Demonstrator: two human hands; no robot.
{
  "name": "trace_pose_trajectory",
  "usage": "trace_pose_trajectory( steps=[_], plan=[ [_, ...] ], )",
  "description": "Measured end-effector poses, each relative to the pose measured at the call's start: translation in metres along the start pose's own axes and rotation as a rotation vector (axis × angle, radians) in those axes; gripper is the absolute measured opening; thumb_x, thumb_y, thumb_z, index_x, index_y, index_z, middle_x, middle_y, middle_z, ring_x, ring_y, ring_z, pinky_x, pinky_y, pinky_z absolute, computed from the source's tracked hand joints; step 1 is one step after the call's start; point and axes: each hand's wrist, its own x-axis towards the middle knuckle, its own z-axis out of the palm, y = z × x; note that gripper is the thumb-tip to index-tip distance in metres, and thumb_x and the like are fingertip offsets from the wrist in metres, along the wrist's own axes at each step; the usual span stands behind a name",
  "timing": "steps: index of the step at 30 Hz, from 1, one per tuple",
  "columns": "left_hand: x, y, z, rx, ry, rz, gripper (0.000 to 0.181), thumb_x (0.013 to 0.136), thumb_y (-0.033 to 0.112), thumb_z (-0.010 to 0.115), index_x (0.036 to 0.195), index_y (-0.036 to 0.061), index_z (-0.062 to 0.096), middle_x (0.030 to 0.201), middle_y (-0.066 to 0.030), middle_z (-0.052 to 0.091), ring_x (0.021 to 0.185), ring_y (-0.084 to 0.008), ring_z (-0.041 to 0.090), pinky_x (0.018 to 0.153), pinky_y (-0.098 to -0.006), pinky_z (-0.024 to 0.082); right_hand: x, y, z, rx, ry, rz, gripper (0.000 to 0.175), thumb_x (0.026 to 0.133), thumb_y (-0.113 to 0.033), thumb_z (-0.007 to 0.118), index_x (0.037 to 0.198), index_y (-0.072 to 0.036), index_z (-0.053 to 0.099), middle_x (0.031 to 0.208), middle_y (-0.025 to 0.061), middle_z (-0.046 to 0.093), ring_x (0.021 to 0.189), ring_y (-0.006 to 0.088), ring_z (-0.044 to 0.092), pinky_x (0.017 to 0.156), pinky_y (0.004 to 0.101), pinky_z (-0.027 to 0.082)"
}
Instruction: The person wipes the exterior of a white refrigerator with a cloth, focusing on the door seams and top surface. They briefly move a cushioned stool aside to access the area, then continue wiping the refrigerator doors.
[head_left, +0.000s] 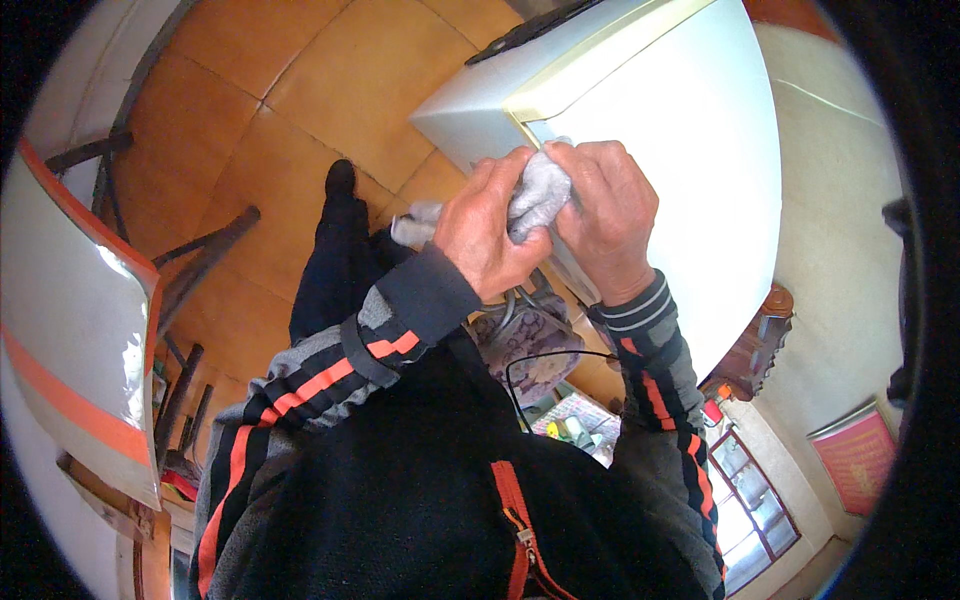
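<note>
A bunched light grey cloth (541, 191) is gripped between my two hands in front of my chest. My left hand (487, 229) pinches it from the left, thumb and fingers curled around it. On the other side, my right hand (609, 210) has its fingers closed on the same bundle. Pale fabric ends (414, 226) stick out to the left behind my left hand; whether they belong to the same cloth is hidden by that hand. Just behind my right hand stands a large white cabinet (690, 172), possibly a refrigerator, with a cream-coloured edge.
Orange-brown floor tiles (225, 150) spread ahead. At left is a white table (75, 300) with orange bands, near dark legs (210, 262). A flower-patterned seat (517, 345) stands below my hands, a thin black cable (510, 375) beside it. Carved wooden furniture (757, 345) is at right.
</note>
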Motion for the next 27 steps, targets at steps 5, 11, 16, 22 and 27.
trace_pose_trajectory(
  steps=[5,11,16,22,27],
  plan=[
    [-0.007,-0.008,-0.001,-0.108,-0.116,-0.203,0.034,0.089,0.021,0.071,0.115,0.0001,0.064,0.091,-0.0225,0.067,0.08,-0.0398,0.067,0.076,-0.0456,0.054,-0.005,0.0,-0.014,0.023,-0.03,-0.045,0.049,0.074,0.001,0.07,0.122,-0.007,0.07,0.107,0.0092,0.068,0.092,0.0295,0.067,0.08,0.0393,0.053],
    [-0.015,-0.029,-0.001,-0.089,-0.032,-0.09,0.029,0.092,0.02,0.068,0.11,-0.0028,0.066,0.089,-0.0233,0.063,0.08,-0.0385,0.063,0.074,-0.0448,0.05,-0.019,0.009,-0.017,-0.049,-0.003,0.057,0.048,0.083,-0.013,0.074,0.13,-0.004,0.066,0.137,0.0157,0.062,0.123,0.0351,0.059,0.102,0.0457,0.047],
    [-0.022,-0.044,-0.003,-0.017,-0.126,0.011,0.032,0.093,0.013,0.063,0.121,-0.0018,0.063,0.091,-0.0177,0.064,0.081,-0.0299,0.064,0.075,-0.0394,0.052,-0.045,-0.003,0.001,-0.03,0.01,0.095,0.057,0.088,-0.017,0.07,0.142,-0.002,0.057,0.153,0.0195,0.052,0.142,0.0401,0.048,0.117,0.0502,0.037],
    [-0.029,-0.054,-0.009,-0.04,-0.338,0.053,0.033,0.096,0.011,0.06,0.128,0.0022,0.061,0.092,-0.0136,0.066,0.081,-0.0233,0.064,0.075,-0.0357,0.052,-0.068,-0.015,0.003,-0.024,0.1,0.14,0.066,0.091,-0.025,0.064,0.148,0.004,0.049,0.158,0.0232,0.046,0.147,0.0441,0.042,0.121,0.0547,0.031],
    [-0.027,-0.062,-0.016,-0.118,-0.517,0.073,0.029,0.1,0.017,0.062,0.126,0.0029,0.062,0.091,-0.0083,0.065,0.08,-0.0168,0.061,0.074,-0.033,0.052,-0.083,-0.026,0.005,-0.145,0.061,0.221,0.066,0.091,-0.024,0.063,0.149,0.004,0.049,0.158,0.0257,0.044,0.149,0.0443,0.039,0.123,0.0549,0.029]
  ],
)
